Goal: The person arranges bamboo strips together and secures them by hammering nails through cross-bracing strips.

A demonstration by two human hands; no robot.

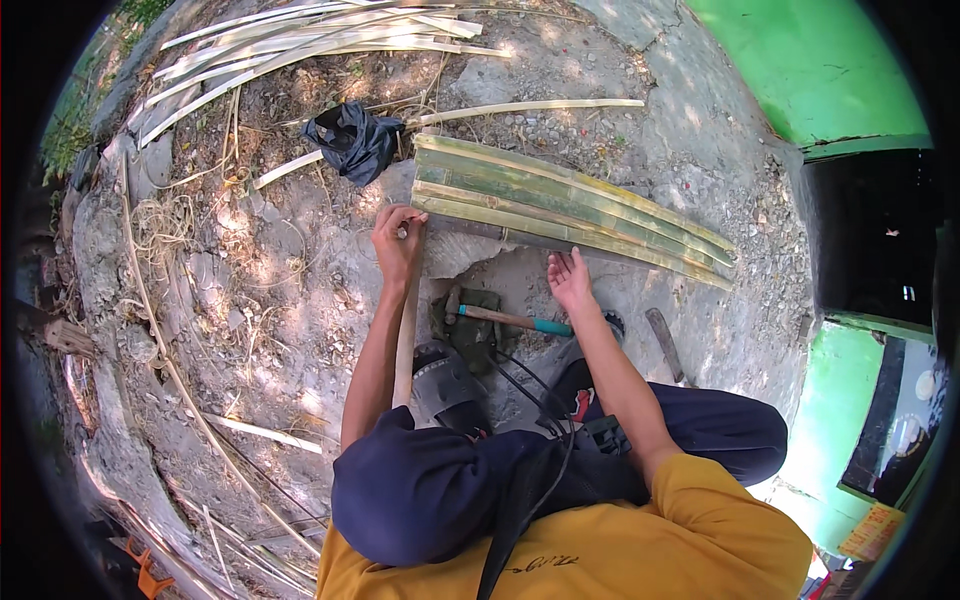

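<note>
Several split bamboo slats (570, 205), green and yellowish, lie side by side on the ground in front of me, fanning slightly to the right. At their left end is my left hand (398, 243), its fingers curled closed. Its fingertips meet the corner of the nearest slat, and something small and pale shows within the curl, too small to name. My right hand (570, 281) is by the near edge of the slats, fingers stretched and apart, holding nothing. Between my forearms lies a hammer (510, 319) with a wooden handle and teal grip, its head on a dark green cloth (470, 345).
A crumpled black plastic bag (357, 143) sits beyond my left hand. Pale bamboo strips (320, 40) are heaped at the far left. One loose strip (540, 107) lies behind the slats. A flat blade-like tool (664, 343) rests to the right, near a green wall (815, 70).
</note>
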